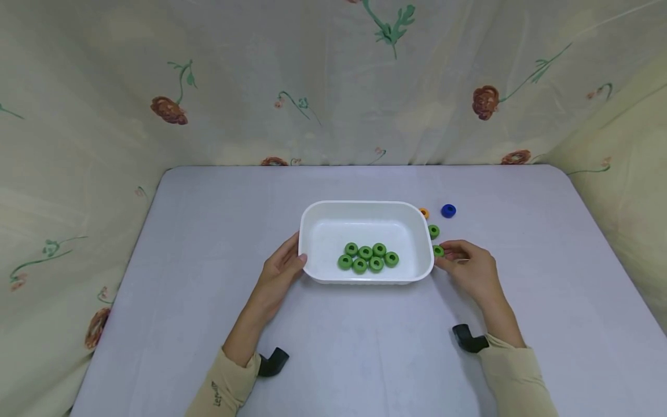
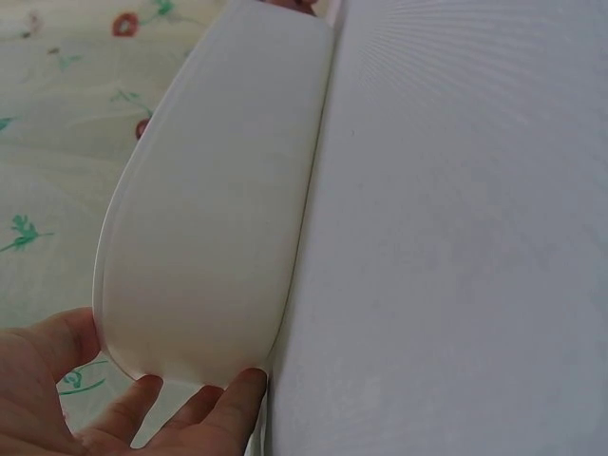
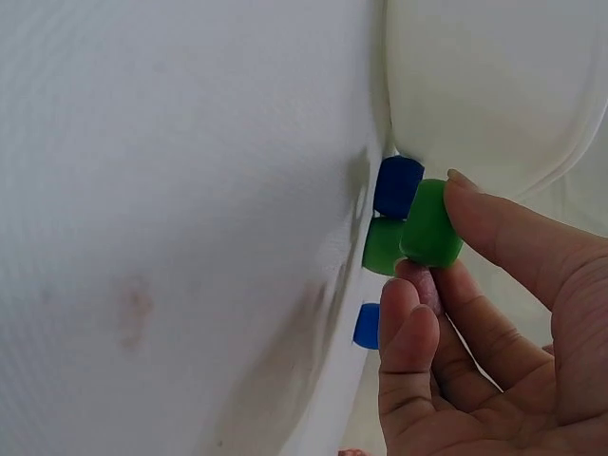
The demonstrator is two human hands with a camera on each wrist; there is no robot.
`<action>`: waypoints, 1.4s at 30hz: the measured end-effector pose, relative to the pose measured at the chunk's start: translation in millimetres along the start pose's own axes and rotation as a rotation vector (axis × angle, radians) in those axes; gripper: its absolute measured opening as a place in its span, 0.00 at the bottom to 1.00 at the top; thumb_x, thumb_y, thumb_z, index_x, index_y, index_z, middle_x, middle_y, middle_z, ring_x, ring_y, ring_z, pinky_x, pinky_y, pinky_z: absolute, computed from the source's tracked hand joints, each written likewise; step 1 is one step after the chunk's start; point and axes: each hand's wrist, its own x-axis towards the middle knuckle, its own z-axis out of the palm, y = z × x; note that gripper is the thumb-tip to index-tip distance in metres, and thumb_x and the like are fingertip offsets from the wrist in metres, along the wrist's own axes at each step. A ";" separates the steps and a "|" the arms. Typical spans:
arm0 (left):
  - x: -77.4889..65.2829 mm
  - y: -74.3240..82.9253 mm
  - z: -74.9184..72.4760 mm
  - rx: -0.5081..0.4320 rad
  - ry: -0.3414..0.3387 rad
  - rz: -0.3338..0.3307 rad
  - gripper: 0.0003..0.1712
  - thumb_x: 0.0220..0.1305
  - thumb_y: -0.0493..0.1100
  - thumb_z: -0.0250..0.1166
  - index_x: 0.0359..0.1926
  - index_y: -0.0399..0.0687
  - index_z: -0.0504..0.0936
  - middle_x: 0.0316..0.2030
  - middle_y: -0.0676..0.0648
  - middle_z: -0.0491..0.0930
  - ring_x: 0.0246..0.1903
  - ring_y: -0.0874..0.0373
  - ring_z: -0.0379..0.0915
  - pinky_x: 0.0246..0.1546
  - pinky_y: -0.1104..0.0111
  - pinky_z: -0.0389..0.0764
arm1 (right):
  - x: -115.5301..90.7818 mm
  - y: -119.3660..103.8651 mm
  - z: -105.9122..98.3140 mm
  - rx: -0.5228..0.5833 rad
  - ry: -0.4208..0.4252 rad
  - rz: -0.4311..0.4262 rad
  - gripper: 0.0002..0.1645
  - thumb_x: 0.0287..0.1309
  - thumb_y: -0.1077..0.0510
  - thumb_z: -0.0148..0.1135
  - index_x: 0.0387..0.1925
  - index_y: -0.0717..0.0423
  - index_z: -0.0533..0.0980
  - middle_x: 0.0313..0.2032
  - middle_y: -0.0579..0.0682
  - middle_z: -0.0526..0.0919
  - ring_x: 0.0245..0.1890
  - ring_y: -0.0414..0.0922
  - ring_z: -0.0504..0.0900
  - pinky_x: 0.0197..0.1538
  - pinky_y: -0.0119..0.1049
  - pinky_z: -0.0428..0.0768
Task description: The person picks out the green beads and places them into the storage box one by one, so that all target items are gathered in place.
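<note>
A white plastic tray stands in the middle of the table, with several green beads gathered near its front wall. My left hand holds the tray's left end, thumb at the rim and fingers against the outer wall. Beside the tray's right end, my right hand pinches a single green bead between thumb and fingers. Close behind that bead, another green bead and a blue bead sit on the table along the tray.
Farther back lie a separate blue bead and an orange bead, the latter partly hidden by the tray's rim. A white cloth covers the table. Floral curtains hang behind and at both sides.
</note>
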 end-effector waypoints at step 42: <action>1.5 -1.5 1.0 -0.002 0.018 -0.014 0.34 0.74 0.41 0.59 0.77 0.54 0.60 0.77 0.50 0.58 0.76 0.58 0.56 0.70 0.71 0.69 | -15.3 -50.1 -6.5 -0.009 0.063 -0.186 0.24 0.58 0.53 0.73 0.54 0.58 0.80 0.45 0.58 0.86 0.41 0.50 0.81 0.36 0.18 0.73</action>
